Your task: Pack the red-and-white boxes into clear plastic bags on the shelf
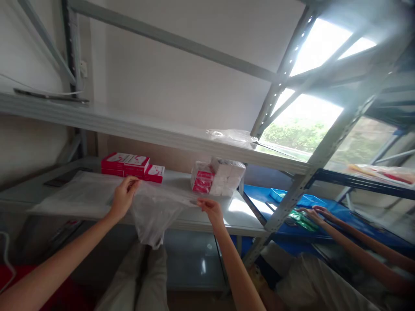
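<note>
Your left hand (124,195) pinches one top corner of a clear bag (152,216); your right hand (210,208) pinches the other, so the bag hangs stretched between them, mouth up, body drooping over the front edge of the shelf (233,216). Both hands are closed on the film, fingers curled, neither loose. The two-corner hold looks meant to keep the thin plastic spread and its opening findable. The bag sits at centre of view, half on the shelf, half off, above your knees. At 10 o'clock from the left hand, red boxes (129,166) lie stacked flat near the back of the shelf. At 12 o'clock from the right hand, close by, a wrapped bundle (218,177) of white and red packs stands on the shelf. More flat plastic sheet (74,194) lies under and left of your left wrist. On the upper shelf, at 1 o'clock, a crumpled clear wrapper (231,136) rests at the edge. A slanted rack post (285,207) cuts the view at 3 o'clock. Beyond it another person's hands (313,212) rest on green packets (300,218) on a blue surface (337,211), well apart from yours. Window glare washes out the top right.
</note>
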`<state>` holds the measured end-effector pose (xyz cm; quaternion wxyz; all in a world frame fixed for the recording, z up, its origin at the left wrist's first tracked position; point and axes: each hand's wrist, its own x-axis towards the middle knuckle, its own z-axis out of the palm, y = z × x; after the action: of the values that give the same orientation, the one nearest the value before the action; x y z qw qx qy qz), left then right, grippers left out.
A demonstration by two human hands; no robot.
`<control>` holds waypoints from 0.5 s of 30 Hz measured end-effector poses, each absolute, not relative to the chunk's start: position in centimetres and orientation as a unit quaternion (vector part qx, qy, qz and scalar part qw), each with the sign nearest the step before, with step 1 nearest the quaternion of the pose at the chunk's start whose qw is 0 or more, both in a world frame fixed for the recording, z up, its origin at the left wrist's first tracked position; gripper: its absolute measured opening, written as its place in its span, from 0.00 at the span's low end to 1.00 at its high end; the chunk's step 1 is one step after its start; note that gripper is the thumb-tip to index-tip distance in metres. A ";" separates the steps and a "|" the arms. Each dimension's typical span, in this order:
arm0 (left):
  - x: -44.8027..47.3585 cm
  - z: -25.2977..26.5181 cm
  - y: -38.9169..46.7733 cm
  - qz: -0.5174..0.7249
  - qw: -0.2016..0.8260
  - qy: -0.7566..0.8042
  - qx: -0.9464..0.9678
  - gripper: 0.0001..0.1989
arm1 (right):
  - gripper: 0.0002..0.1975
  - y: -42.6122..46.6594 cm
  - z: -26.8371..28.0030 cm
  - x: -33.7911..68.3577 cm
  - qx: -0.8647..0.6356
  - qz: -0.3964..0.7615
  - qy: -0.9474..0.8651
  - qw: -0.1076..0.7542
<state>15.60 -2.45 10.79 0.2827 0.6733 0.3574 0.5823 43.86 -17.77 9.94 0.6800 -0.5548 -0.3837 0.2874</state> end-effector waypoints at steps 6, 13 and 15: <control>15.4 10.7 -2.5 0.580 0.370 0.353 0.634 0.14 | 0.07 -17.7 10.4 45.0 -0.631 0.142 -0.409 0.644; 16.9 10.4 -1.4 0.562 0.384 0.349 0.644 0.14 | 0.20 -15.5 11.2 46.1 -0.582 0.240 -0.302 0.716; 17.8 10.0 -0.5 0.558 0.392 0.357 0.639 0.14 | 0.24 -15.0 10.2 45.4 -0.531 0.323 -0.250 0.743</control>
<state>17.79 -0.55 10.05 0.3918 0.6386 0.3569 0.5580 45.41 -15.00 10.21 0.7426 -0.5310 -0.2499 0.3228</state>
